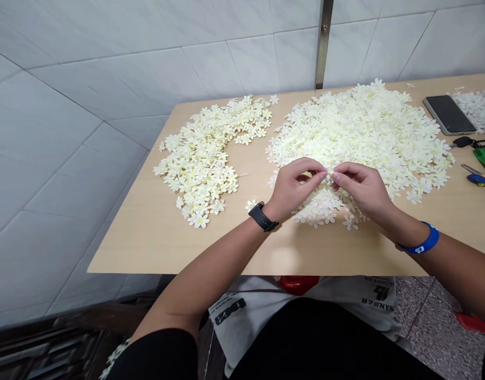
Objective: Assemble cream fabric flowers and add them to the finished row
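Observation:
My left hand point(295, 184) and my right hand point(363, 187) meet over the near side of a large heap of pale artificial flowers point(369, 126). Thumb and forefinger are pinched on each hand, fingertips nearly touching. A small pale artificial flower point(329, 178) shows between them, mostly covered by the fingers. To the left spreads a second, curved heap of artificial flowers point(205, 158) with yellower centres. One loose flower point(250, 205) lies beside my left wrist, which wears a black-banded watch point(263, 217). A blue wristband point(423, 240) circles my right wrist.
A phone point(450, 114) lies right of the large heap, by a pile of thin white pieces point(477, 105). Scissors with blue and yellow handles point(482, 179) and a green object point(484, 158) sit at the right. The wooden tabletop point(143, 237) meets a tiled wall point(159, 79).

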{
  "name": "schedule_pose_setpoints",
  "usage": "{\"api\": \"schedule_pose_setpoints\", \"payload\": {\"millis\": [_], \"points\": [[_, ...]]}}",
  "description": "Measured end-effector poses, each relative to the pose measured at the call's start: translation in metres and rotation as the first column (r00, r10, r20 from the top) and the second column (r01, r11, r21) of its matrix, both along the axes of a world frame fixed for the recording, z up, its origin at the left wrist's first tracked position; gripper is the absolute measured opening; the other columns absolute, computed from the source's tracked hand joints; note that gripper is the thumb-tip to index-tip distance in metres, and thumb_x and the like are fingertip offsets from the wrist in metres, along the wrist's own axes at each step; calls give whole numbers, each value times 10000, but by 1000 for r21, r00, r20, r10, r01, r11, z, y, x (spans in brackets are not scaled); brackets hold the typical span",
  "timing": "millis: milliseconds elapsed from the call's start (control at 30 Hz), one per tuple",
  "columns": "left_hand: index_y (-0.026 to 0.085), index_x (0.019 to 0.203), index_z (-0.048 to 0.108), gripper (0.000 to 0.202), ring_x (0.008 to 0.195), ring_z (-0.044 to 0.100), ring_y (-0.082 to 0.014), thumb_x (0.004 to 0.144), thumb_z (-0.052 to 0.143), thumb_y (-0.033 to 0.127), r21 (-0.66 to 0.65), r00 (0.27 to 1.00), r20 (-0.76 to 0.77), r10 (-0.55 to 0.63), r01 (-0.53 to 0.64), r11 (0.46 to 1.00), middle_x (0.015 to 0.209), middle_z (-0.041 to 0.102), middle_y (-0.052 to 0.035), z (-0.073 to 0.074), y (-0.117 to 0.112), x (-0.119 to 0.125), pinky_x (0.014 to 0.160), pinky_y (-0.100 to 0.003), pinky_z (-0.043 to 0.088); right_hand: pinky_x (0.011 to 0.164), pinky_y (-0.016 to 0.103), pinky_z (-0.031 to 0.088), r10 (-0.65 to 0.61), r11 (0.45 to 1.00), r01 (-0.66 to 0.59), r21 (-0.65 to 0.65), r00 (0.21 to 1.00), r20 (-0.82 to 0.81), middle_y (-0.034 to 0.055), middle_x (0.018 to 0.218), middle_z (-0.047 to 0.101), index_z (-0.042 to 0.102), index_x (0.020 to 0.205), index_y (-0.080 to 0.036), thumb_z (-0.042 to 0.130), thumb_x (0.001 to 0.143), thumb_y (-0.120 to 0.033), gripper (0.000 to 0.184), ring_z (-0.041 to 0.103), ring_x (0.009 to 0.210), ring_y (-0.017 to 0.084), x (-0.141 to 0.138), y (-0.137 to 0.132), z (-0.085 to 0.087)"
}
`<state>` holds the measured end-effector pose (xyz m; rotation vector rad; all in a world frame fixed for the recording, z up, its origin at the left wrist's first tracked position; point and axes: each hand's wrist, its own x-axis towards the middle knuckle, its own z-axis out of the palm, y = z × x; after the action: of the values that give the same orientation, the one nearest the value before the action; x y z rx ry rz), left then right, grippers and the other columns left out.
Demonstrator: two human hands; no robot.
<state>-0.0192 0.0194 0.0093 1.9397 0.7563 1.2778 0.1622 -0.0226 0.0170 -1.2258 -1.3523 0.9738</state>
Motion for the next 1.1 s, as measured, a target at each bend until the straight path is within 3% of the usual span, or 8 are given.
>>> {"api": "schedule_pose_setpoints", "payload": {"millis": [167,300,533,1100], "points": [[200,847,736,134,842,662,-140,923,711,307,28,1000,1,-22,22,999,874,745,-38,-2,2,-1,672,-242,554,643,303,524,21,1000,-21,7,999,-42,10,670,668,729,780,-203,832,765,-497,312,623,635,149,1,3,-2],[203,862,743,115,848,665,-141,921,711,297,-15,997,45,-58,59,998,892,742,-38,-4,3,-1,638,-232,553,650,310,534,28,1000,-28,-5,997,-71,12,664,674,740,802,-203,842,733,-575,392,631,624,151,2,4,-4],[207,871,746,131,867,682,-163,925,698,317,-47,998,35,-60,61,997,913,745,-46,-5,4,-2,707,-287,584,660,329,543,43,999,-45,-25,997,-64,17,658,675,736,786,-210,834,706,-641,450,638,629,169,2,3,-1],[207,868,747,106,865,676,-156,925,696,280,-19,998,30,-62,63,998,901,745,-41,-5,3,-2,690,-271,573,640,315,520,38,998,-42,-38,995,-89,7,650,669,749,783,-208,860,737,-478,295,619,625,151,2,3,-3]]}}
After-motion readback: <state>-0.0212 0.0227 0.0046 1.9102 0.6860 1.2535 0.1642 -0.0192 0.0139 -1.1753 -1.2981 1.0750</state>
